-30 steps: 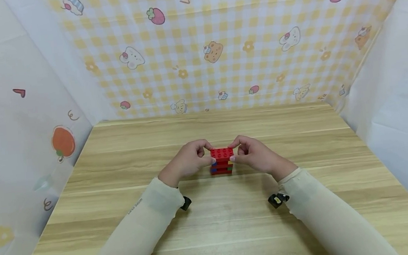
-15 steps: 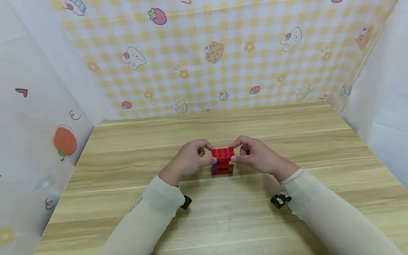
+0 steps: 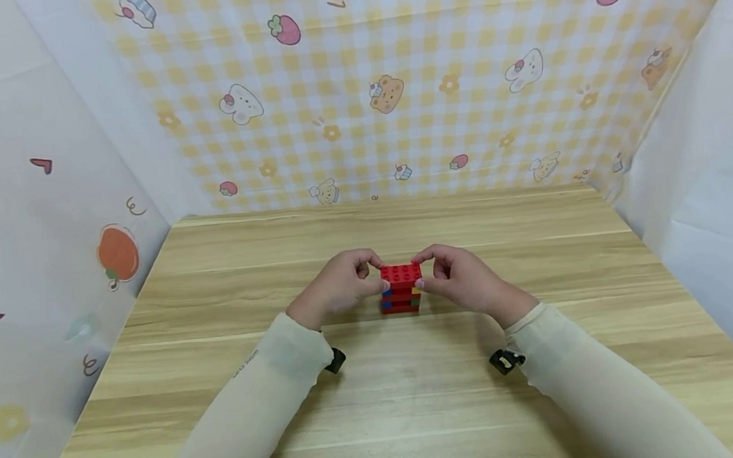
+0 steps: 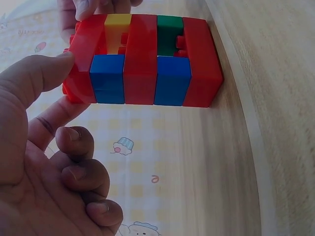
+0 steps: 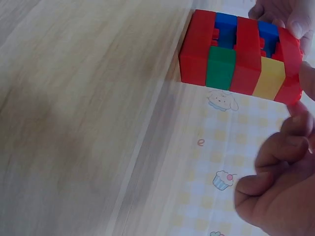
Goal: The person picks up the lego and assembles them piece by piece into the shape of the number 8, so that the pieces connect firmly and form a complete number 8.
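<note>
A small tower of building bricks stands upright on the wooden table. Three long red layers alternate with two layers of small bricks. My left hand (image 3: 343,282) pinches the left end of the top red brick (image 3: 401,275) between thumb and index finger. At its right end, my right hand (image 3: 461,279) pinches the same brick likewise. Seen from the left wrist, blue bricks (image 4: 172,81) fill the near side of both middle layers. The right wrist view shows a green brick (image 5: 221,68) low down and a yellow brick (image 5: 269,78) higher up. Gaps separate them from the blue ones.
The wooden table (image 3: 413,392) reaches out on all sides of the tower. Behind it hangs a yellow checked cloth (image 3: 359,142) with cartoon prints. White cloths hang at the left (image 3: 13,231) and right (image 3: 700,156). A dark wrist camera (image 3: 506,361) sits under the right cuff.
</note>
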Demonstrator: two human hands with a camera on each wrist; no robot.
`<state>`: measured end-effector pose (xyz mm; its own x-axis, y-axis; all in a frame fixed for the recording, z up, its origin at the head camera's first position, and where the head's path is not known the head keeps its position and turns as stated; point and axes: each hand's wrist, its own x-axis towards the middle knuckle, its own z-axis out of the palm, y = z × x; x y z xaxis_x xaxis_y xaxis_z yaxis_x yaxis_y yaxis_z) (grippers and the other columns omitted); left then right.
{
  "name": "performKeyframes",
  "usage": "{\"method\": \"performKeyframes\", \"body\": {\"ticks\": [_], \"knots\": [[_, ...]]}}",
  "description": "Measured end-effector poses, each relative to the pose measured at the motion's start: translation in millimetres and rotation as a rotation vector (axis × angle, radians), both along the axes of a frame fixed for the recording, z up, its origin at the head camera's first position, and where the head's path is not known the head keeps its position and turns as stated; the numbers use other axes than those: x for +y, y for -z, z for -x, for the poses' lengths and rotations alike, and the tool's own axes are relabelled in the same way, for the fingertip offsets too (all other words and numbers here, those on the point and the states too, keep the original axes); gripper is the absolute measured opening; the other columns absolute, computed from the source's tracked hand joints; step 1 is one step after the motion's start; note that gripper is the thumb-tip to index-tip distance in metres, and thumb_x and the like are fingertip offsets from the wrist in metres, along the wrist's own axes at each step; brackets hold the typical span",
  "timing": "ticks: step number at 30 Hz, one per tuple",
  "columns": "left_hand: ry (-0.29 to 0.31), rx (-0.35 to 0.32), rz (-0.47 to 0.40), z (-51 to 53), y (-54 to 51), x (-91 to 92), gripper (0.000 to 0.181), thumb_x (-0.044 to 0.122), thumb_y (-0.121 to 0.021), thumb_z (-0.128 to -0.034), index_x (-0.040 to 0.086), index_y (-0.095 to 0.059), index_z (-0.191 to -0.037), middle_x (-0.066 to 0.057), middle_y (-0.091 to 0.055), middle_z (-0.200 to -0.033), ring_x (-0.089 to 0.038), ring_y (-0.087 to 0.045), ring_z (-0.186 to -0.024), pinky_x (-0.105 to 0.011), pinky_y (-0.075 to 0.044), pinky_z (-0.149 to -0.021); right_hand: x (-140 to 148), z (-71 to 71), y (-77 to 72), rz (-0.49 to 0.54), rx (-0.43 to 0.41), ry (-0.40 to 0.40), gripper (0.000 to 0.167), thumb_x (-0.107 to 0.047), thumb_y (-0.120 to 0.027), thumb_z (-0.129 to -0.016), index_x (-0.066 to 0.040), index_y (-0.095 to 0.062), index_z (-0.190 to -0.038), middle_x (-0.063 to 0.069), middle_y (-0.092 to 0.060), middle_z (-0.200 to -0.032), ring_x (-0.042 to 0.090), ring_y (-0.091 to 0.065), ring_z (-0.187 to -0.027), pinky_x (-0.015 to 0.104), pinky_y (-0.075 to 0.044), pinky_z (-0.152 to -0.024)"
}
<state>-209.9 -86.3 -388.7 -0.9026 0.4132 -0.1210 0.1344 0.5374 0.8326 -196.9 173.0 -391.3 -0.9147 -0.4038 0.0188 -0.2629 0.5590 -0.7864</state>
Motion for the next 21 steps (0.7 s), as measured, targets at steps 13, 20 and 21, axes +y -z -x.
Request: {"method": "performKeyframes", "body": {"ticks": [13, 20, 21], "knots": [[-0.013, -0.019, 0.016, 5.6, -1.9, -0.2, 0.022, 0.026, -0.079, -0.0949, 0.018, -0.072, -0.114, 0.0, -0.043, -0.073, -0.017, -0.041, -0.061, -0.031, -0.035, -0.059, -2.1, -3.7, -2.1, -0.084, 0.28, -0.03, 0.025, -0.016, -0.084, -0.092, -0.017, -0.078, -0.116, -0.003, -0.047, -0.07, 0.015, -0.045, -0.064, 0.027, -0.039, -0.059], [-0.014, -0.008, 0.023, 8.1, -1.3, 0.1, 0.023, 0.027, -0.077, -0.095, 0.017, -0.074, -0.116, 0.001, -0.041, -0.071, -0.017, -0.039, -0.06, -0.031, -0.034, -0.059, -1.7, -2.8, -0.9, -0.132, 0.29, -0.017, 0.023, -0.015, -0.085, -0.091, -0.017, -0.079, -0.113, -0.003, -0.047, -0.07, 0.015, -0.044, -0.064, 0.027, -0.038, -0.059], [-0.012, -0.007, 0.025, 8.3, -1.6, 0.0, 0.024, 0.027, -0.077, -0.0952, 0.017, -0.074, -0.117, 0.001, -0.041, -0.071, -0.017, -0.039, -0.06, -0.03, -0.034, -0.059, -1.9, -2.5, -0.7, -0.136, 0.292, -0.014, 0.023, -0.015, -0.085, -0.091, -0.017, -0.079, -0.113, -0.003, -0.047, -0.07, 0.015, -0.044, -0.064, 0.027, -0.039, -0.059]]}}
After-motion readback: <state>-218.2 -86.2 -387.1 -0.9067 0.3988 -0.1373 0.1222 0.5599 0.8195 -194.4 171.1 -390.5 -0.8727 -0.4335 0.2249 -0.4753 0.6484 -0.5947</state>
